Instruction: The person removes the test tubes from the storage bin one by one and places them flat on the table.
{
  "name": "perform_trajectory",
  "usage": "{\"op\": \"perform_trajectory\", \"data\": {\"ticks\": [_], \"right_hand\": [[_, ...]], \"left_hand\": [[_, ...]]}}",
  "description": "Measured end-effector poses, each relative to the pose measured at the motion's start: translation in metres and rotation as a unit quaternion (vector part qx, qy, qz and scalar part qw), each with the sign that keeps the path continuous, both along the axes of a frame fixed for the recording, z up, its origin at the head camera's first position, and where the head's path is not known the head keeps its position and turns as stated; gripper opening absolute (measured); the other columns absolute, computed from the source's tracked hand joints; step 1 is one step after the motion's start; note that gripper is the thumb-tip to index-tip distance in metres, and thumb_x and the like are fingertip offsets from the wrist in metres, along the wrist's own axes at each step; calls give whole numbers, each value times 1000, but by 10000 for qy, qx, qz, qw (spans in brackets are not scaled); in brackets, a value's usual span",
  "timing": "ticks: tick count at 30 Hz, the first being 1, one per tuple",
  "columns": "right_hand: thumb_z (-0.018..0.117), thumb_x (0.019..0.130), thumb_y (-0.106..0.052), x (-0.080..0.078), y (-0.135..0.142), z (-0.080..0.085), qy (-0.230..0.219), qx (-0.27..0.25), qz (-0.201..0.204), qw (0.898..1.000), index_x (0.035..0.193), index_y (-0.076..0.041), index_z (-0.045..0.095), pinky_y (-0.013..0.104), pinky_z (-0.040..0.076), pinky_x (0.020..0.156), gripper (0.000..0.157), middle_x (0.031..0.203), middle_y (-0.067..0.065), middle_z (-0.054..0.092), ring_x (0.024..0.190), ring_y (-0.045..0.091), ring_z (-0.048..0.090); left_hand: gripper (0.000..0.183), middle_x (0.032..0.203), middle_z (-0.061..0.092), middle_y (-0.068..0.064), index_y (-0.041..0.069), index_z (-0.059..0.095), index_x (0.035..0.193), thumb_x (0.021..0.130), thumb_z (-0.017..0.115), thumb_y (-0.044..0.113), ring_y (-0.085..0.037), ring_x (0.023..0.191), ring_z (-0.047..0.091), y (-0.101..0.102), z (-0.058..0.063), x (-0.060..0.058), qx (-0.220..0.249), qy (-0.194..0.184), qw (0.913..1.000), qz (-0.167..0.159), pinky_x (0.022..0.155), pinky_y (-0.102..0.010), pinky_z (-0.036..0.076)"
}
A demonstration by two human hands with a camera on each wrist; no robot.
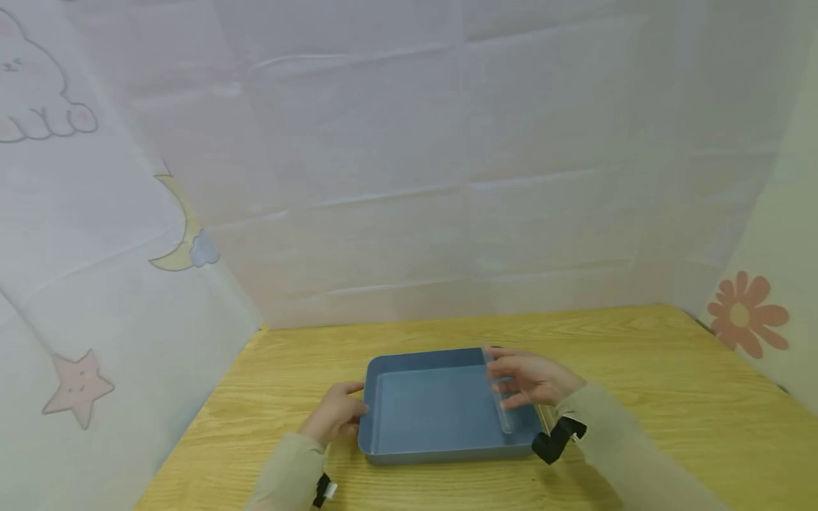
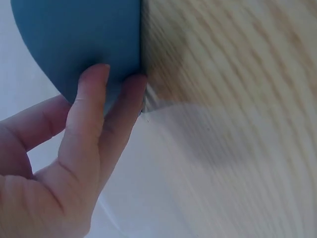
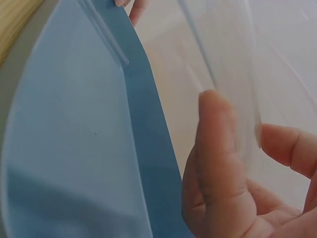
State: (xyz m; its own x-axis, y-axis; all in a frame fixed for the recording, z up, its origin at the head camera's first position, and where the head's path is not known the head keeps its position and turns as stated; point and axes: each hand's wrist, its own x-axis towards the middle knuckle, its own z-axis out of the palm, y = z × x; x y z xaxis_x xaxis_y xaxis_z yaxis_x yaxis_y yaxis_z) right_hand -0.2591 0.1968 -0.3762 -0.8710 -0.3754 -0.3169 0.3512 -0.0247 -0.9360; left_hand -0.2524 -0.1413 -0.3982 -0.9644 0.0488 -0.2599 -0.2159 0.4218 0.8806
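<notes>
A blue rectangular tray (image 1: 434, 408) with low walls and rounded corners sits on the table. My left hand (image 1: 339, 411) pinches its left wall. In the left wrist view, fingertips (image 2: 94, 74) press one face of the wall while the thumb passes behind its edge. Over the right part of the tray, my right hand (image 1: 530, 380) holds a thin clear plastic panel (image 1: 505, 419), seen nearly edge-on. The right wrist view shows the panel (image 3: 233, 64) between the fingers and the thumb, beside the tray wall (image 3: 148, 124). The panel's full outline cannot be made out.
The wood-grain table (image 1: 639, 383) extends around the tray. A pale sheet (image 1: 415, 177) hangs behind it, with printed side sheets bearing a star (image 1: 78, 387) and a flower (image 1: 741, 312). Dark straps (image 1: 559, 440) with wrist devices are on both sleeves.
</notes>
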Motion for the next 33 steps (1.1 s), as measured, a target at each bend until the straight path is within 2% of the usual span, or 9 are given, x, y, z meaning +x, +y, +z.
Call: {"op": "perform_trajectory", "data": {"ticks": [3, 10, 16, 22, 33], "right_hand": [[52, 100, -16, 1, 5, -1, 13, 2, -31, 10000, 156, -7, 11, 36, 52, 66, 70, 109, 12, 52, 80, 19, 54], [53, 100, -16, 4, 15, 0, 104, 9, 72, 9999, 156, -5, 9, 36, 54, 67, 72, 111, 11, 51, 82, 19, 55], [53, 100, -16, 8, 24, -1, 121, -40, 91, 9999, 156, -4, 8, 35, 55, 66, 73, 108, 11, 52, 83, 19, 56], [51, 101, -15, 11, 34, -2, 103, -145, 239, 9996, 156, -4, 3, 35, 56, 67, 74, 101, 9, 53, 82, 18, 57], [53, 100, -13, 16, 49, 0, 128, -286, 266, 9992, 156, -5, 2, 33, 56, 67, 77, 94, 4, 56, 80, 15, 57]], "left_hand": [[55, 80, 67, -13, -15, 39, 139, 87, 56, -10, -18, 67, 65, 0, 0, -1, -45, -4, 10000, -40, 49, -25, 52], [54, 91, 67, -19, -16, 37, 140, 88, 52, -16, -25, 76, 67, 0, 0, -4, 334, 50, 9994, -40, 62, -35, 58], [53, 91, 67, -16, -14, 39, 140, 88, 53, -15, -21, 74, 66, -2, -2, -3, 337, 71, 9994, -23, 58, -30, 57], [52, 86, 68, -12, -13, 41, 140, 89, 54, -13, -15, 67, 63, -4, -3, -1, 324, 62, 9995, -4, 47, -20, 48], [52, 82, 69, -12, -11, 42, 140, 90, 54, -13, -16, 66, 64, -2, -2, -1, 367, 51, 9993, 110, 47, -21, 47]]}}
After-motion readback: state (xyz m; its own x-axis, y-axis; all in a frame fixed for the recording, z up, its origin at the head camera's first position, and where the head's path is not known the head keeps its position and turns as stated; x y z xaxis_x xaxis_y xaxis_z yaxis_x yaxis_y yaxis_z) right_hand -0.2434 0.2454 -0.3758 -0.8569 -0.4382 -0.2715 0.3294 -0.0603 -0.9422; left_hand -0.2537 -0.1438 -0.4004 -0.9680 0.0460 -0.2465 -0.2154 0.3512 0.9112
